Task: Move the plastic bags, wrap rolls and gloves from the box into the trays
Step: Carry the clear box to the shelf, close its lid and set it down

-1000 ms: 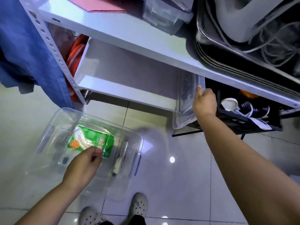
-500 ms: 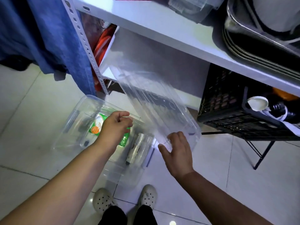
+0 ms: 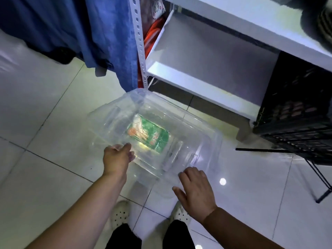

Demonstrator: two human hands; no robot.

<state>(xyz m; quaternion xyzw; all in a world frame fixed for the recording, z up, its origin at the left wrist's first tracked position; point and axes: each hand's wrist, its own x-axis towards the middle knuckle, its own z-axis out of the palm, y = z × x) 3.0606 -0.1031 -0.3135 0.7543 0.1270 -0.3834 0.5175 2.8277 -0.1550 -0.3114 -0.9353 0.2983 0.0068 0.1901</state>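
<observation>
White tile floor (image 3: 45, 159), white shelf (image 3: 206, 83) behind. Looking down at clear box (image 3: 107, 121) sitting on floor, lid (image 3: 206, 141) on top. Seeing green bag (image 3: 149, 133) lying inside box, near middle. Resting right hand (image 3: 195, 191) on near right corner of lid, fingers straight and spread, gripping nothing. Touching near left edge of box with left hand (image 3: 116, 159); too blurry, cannot tell if gripping.

We read this as a storeroom corner, either a home utility space or a shop's back room; we cannot tell which. A white slotted steel upright (image 3: 138, 42) carries plain white shelves (image 3: 197, 83). A black plastic crate (image 3: 296, 114) sits on a thin metal stand (image 3: 318, 178) beside them. Blue cloth (image 3: 71, 24) hangs over the rack's end, and a clear plastic box (image 3: 215, 141) rests on glossy white floor tiles (image 3: 45, 123).
</observation>
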